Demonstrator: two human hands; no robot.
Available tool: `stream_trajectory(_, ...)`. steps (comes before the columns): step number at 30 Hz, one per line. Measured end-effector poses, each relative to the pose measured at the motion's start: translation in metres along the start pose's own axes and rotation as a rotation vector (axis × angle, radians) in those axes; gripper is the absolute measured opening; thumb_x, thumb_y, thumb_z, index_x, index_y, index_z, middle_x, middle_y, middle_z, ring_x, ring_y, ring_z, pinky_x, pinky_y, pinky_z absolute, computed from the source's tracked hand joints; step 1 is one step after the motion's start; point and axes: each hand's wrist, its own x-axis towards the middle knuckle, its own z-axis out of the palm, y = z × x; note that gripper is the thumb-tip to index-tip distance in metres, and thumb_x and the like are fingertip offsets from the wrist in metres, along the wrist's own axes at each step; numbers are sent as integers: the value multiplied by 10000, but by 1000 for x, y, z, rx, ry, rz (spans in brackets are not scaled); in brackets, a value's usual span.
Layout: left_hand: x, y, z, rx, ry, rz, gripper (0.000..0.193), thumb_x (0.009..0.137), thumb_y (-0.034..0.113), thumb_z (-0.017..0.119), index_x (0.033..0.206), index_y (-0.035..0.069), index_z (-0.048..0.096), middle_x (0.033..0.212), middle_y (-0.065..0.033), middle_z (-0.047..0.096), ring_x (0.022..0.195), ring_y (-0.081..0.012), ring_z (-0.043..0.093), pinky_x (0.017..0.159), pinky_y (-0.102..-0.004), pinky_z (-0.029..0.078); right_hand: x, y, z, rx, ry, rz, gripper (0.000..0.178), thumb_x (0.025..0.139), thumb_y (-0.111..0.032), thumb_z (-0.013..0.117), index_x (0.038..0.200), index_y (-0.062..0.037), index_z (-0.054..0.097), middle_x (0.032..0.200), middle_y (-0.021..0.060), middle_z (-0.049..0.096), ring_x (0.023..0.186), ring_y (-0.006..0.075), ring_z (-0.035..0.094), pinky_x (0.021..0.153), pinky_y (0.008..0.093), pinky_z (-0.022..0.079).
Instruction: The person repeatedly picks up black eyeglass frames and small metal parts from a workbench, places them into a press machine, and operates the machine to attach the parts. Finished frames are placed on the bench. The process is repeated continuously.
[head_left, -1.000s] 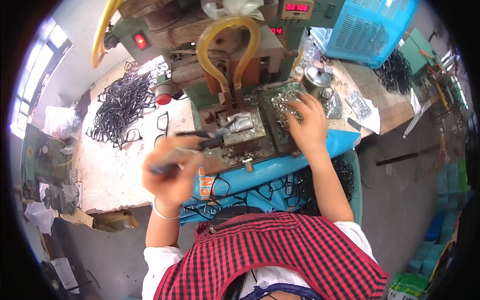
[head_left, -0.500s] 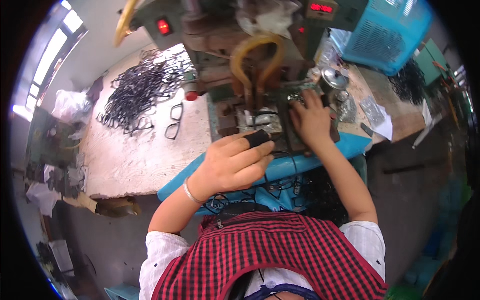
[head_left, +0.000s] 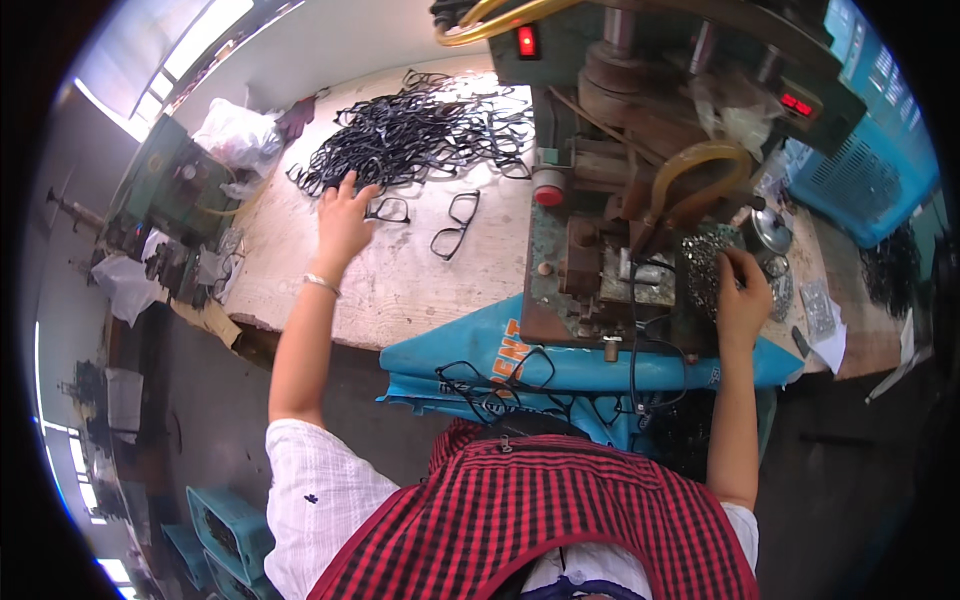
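Note:
My left hand (head_left: pixel 345 222), its fingers apart, is at the near edge of a heap of black glasses frames (head_left: pixel 400 135) on the table. Close to its fingertips lies one black frame (head_left: pixel 391 210); whether they touch is unclear. Another frame (head_left: pixel 456 226) lies by itself to the right. My right hand (head_left: pixel 744 300) has its fingertips pinched together at a pile of small shiny metal parts (head_left: pixel 703 268); what they hold is too small to see. Between my hands stands a green machine with a metal fixture (head_left: pixel 638 282). Thin black parts hang down in front of it.
A yellow hose (head_left: pixel 700 155) loops above the fixture, beside a red button (head_left: pixel 548 194). Blue plastic sheeting (head_left: pixel 450 345) bearing several frames spans the table's front edge. A metal pot (head_left: pixel 770 232), plastic bags and a blue basket (head_left: pixel 870 140) stand at the right.
My left hand has gone from the fixture leftward to the heap, its fingers opening out. My right hand remains around the metal parts, its fingers now pinched. The view has swung left.

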Motion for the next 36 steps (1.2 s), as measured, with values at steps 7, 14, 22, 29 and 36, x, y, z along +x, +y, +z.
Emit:
stream_trajectory(7, 9, -21, 136, -190, 235, -176, 395, 836, 65, 643, 1229, 76, 675, 1429, -240, 568, 1171, -448, 603, 1025, -452, 495, -14, -2, 0, 31, -23, 65, 138, 880, -73, 728, 1004, -14, 744, 938, 132, 749, 871, 247, 717, 816, 342, 542)
stream_trajectory(14, -27, 98, 54, -1069, -74, -361, 360, 1069, 263, 573, 1320, 16, 646, 1022, -100, 677, 944, -132, 577, 884, -271, 464, -31, -45, -37, 291, -152, 218, 137, 862, -39, 743, 994, -3, 750, 936, 49, 737, 886, 124, 675, 827, 269, 524)
stream_trajectory(22, -43, 142, 28, -584, 394, -250, 357, 1025, 297, 649, 874, -24, 685, 853, -140, 627, 732, -290, 567, 682, -390, 455, 1, -106, -1, 516, -321, 120, 438, 803, -50, 791, 1198, 50, 629, 885, 46, 712, 870, 104, 661, 829, 263, 495)
stream_trajectory(29, -50, 198, -109, -1652, 351, 144, 841, 1078, 650, 240, 1277, -39, 679, 757, -58, 643, 689, -136, 581, 648, -247, 449, -5, -115, 11, 724, -399, 135, 572, 831, 79, 753, 1343, 49, 501, 958, 52, 676, 932, 103, 641, 844, 243, 508)
stream_trajectory(36, -10, 246, -168, -1487, 450, 258, 783, 1111, 560, 246, 1160, -87, 684, 785, -103, 705, 651, -126, 619, 603, -248, 512, -24, -137, 12, 1021, -292, 335, 522, 885, 92, 683, 1369, 56, 492, 1076, 113, 707, 1063, 166, 670, 933, 264, 505)
